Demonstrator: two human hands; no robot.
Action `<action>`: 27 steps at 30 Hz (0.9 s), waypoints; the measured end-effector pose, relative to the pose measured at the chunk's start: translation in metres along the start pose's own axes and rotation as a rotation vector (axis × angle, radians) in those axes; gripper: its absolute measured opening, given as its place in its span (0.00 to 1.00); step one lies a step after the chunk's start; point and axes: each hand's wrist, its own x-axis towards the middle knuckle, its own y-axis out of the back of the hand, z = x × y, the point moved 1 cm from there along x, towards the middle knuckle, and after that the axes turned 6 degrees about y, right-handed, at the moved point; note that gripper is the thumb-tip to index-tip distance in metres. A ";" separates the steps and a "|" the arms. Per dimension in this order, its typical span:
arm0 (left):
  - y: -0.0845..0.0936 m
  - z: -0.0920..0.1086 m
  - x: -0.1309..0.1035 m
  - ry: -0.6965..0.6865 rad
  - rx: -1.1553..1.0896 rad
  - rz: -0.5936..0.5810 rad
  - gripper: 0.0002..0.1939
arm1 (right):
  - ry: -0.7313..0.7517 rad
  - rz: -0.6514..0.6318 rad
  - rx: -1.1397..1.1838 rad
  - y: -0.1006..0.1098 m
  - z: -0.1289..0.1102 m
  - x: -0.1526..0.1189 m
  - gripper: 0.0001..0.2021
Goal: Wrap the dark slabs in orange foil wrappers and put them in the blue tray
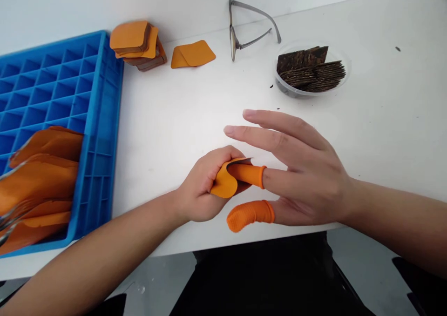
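My left hand (206, 185) is closed round a curled orange piece (225, 182) near the table's front edge. Just to its right, my right hand (300, 167) has its fingers spread, with orange covers on the thumb and index finger. The covered index finger reaches into the fold of the orange piece, and its tip is hidden there. The orange-covered thumb (249, 213) points left below it, apart from the piece. The other visible fingers stretch out above, bare.
A blue divided crate (113, 106) at the left holds several orange pieces (45, 176). Along the back are an orange stack (131, 36), flat orange pieces (193, 54), eyeglasses (233, 36) and a clear bowl (296, 91) of dark brown squares (310, 69).
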 end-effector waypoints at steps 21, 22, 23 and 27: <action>0.000 0.000 0.003 -0.074 0.186 -0.085 0.10 | -0.062 -0.101 0.392 -0.005 -0.001 -0.003 0.13; 0.000 0.000 0.003 -0.072 0.178 -0.078 0.10 | -0.069 -0.119 0.400 -0.005 -0.001 -0.003 0.13; 0.000 -0.001 0.003 -0.073 0.177 -0.075 0.09 | -0.070 -0.128 0.405 -0.006 0.000 -0.003 0.14; 0.000 -0.002 0.003 -0.069 0.184 -0.090 0.07 | -0.051 -0.141 0.407 -0.006 -0.002 -0.003 0.15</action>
